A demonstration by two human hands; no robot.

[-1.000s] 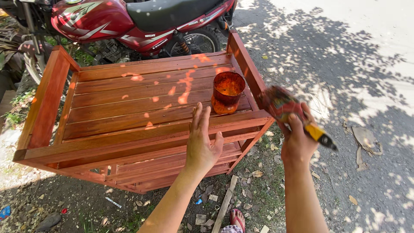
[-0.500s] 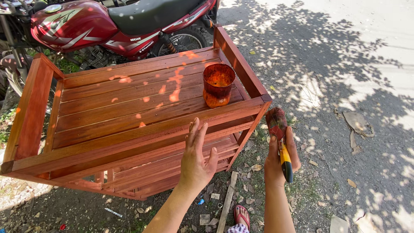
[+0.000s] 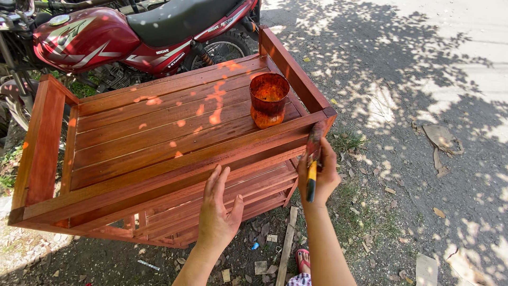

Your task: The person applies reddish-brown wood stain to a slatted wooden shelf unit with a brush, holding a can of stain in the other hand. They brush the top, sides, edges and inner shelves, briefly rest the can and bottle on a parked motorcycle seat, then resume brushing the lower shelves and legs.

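A paintbrush with a yellow handle was gripped in the closed right hand, its bristles touching the front corner of a red-stained wooden rack. The left hand was laid open, fingers spread, against the rack's front rail. A stained cup stood on the slats.

You're gripping a yellow-handled paintbrush in your right hand, its bristles showing reddish stain. Beyond your left hand, the red-brown wooden rack is glowing, orange-stained cup sitting there.

Right hand presses a paintbrush against the red-stained wooden rack corner.
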